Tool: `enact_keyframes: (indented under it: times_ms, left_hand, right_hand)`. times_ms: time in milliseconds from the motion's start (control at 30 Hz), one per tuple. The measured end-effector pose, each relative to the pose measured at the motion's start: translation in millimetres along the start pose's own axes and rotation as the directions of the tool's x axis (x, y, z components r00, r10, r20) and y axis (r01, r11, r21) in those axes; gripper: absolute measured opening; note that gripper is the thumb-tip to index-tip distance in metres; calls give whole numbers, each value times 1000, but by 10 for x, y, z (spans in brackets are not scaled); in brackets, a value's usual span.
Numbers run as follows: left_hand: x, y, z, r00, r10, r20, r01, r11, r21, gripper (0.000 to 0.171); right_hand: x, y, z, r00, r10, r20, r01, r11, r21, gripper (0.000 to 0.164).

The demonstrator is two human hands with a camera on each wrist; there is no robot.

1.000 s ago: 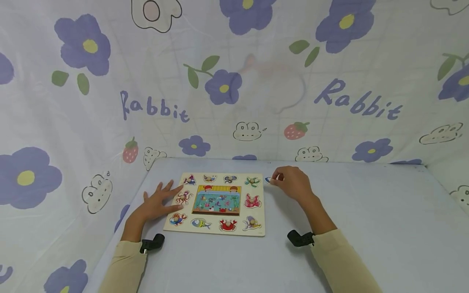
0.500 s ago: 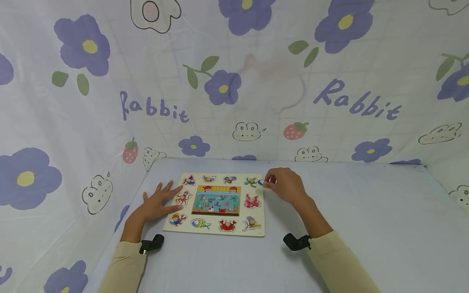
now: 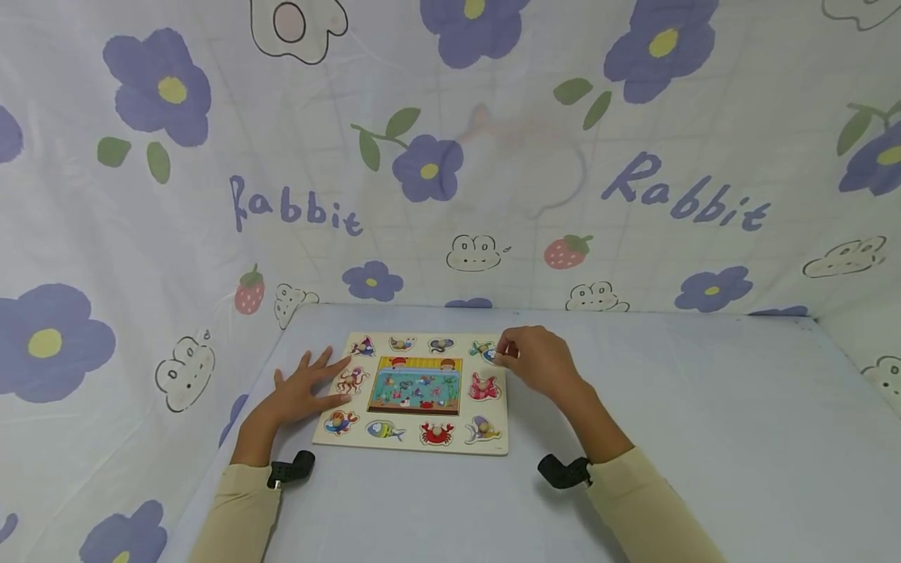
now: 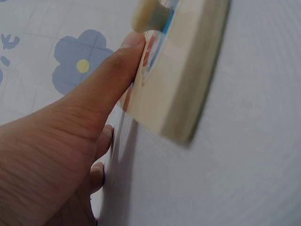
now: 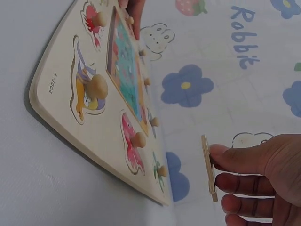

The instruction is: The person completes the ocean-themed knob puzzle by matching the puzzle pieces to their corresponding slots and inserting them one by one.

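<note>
A wooden knob puzzle board (image 3: 413,439) with sea-animal pieces lies flat on the table. My left hand (image 3: 299,391) rests spread at its left edge, thumb and a finger reaching over it; in the left wrist view, the thumb (image 4: 115,68) lies near a round knob (image 4: 149,16). My right hand (image 3: 538,360) pinches a small blue-and-white puzzle piece (image 3: 489,355) over the board's far right corner, overlapping the green turtle piece in the head view. Edge-on in the right wrist view, that held piece (image 5: 208,165) shows as a thin wooden slab, its printed face hidden.
Around the aquarium picture (image 3: 415,385) sit the crab piece (image 3: 438,432), the pink piece (image 3: 484,386) and several others, many with wooden knobs. A flowered curtain (image 3: 521,180) hangs behind the white table (image 3: 669,407). Each wrist carries a black camera (image 3: 563,472).
My right hand has moved left with the puzzle piece, from beside the board to above its far right corner. The left hand has stayed in place.
</note>
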State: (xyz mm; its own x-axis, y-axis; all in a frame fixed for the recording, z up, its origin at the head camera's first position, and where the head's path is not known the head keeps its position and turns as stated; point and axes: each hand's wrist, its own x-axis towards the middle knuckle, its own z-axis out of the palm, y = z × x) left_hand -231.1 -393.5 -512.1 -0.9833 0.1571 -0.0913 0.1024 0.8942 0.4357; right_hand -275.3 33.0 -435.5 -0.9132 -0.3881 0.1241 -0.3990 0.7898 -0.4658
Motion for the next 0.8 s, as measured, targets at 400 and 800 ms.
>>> enact_keyframes:
  times_ms: [400, 800]
  left_hand:
    - [3, 8, -8, 1000, 8, -11, -8, 1000, 9, 85]
    - [12, -9, 2, 1000, 5, -4, -5, 1000, -3, 85]
  right_hand:
    - [-24, -128, -4, 999, -37, 1, 37, 999, -25, 11]
    - [-82, -285, -21, 995, -94, 13, 94, 995, -38, 9]
